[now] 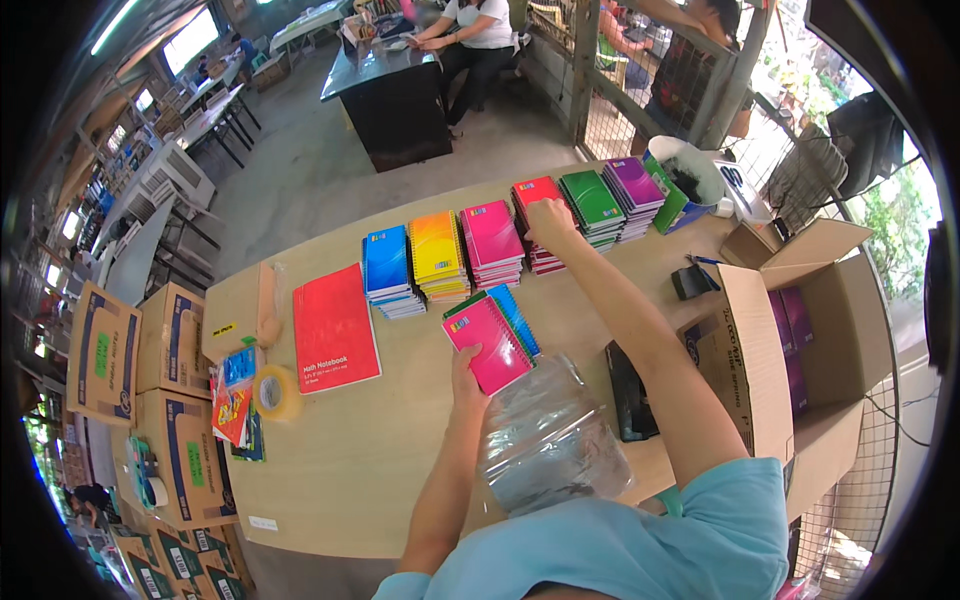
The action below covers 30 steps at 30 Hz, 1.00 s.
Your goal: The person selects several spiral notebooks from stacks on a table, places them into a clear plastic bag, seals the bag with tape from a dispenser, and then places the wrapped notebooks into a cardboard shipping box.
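My left hand (470, 375) holds a small fan of spiral notebooks, with a pink notebook (490, 345) on top and a blue notebook (515, 315) and a green edge showing beneath. Reaching across the table, my right hand (550, 222) has its fingers curled on the top of the red notebook stack (533, 188); the fingertips are partly hidden. That stack stands in a row. To its left are the blue stack (387, 260), the yellow stack (434, 246) and the pink stack (491, 232). The green stack (591, 197) and the purple stack (633, 182) stand to its right.
Clear plastic bags (550, 440) lie before me, beside a black object (630, 390). An open carton (745, 370) stands at right, a bucket (690, 170) behind. Leftward are a large red notebook (336, 330), a tape roll (277, 392) and stacked cartons (180, 450).
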Tool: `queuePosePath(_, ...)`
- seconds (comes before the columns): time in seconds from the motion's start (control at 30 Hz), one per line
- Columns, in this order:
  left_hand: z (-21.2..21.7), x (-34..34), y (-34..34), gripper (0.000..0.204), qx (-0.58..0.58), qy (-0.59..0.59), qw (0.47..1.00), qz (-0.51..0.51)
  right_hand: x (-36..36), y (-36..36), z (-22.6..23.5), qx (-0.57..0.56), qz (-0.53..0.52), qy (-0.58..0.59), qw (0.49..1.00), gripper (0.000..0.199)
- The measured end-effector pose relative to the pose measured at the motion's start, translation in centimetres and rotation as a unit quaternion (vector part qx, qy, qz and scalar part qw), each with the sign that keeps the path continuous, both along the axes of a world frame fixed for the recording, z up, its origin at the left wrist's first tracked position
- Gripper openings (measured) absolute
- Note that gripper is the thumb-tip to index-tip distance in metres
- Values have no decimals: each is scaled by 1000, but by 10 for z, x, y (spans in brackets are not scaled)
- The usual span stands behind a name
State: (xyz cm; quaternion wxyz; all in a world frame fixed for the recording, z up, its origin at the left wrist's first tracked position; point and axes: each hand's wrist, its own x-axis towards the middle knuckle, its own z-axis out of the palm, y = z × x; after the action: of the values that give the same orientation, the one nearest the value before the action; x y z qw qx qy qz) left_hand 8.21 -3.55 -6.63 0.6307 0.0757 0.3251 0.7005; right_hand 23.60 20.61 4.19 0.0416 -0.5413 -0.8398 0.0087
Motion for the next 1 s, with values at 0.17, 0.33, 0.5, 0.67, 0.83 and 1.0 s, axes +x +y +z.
queuePosePath(0.17,16,4,7,46,30,17,999,-33,32,12,6,88,-57,95,990,10)
queuePosePath(0.33,18,1,3,52,-4,70,997,-23,48,-91,53,164,44,173,970,25)
queuePosePath(0.5,15,39,-6,50,53,9,998,-32,14,-215,33,17,106,35,994,56)
queuePosePath(0.67,-15,37,-29,51,105,-29,992,-70,3,-254,37,-67,187,-77,977,59)
queuePosePath(0.83,5,32,-32,50,8,-98,988,-115,91,-122,7,34,-74,370,925,27)
queuePosePath(1.0,1,16,-39,50,-27,-68,991,-114,150,-14,-40,277,-206,297,890,21)
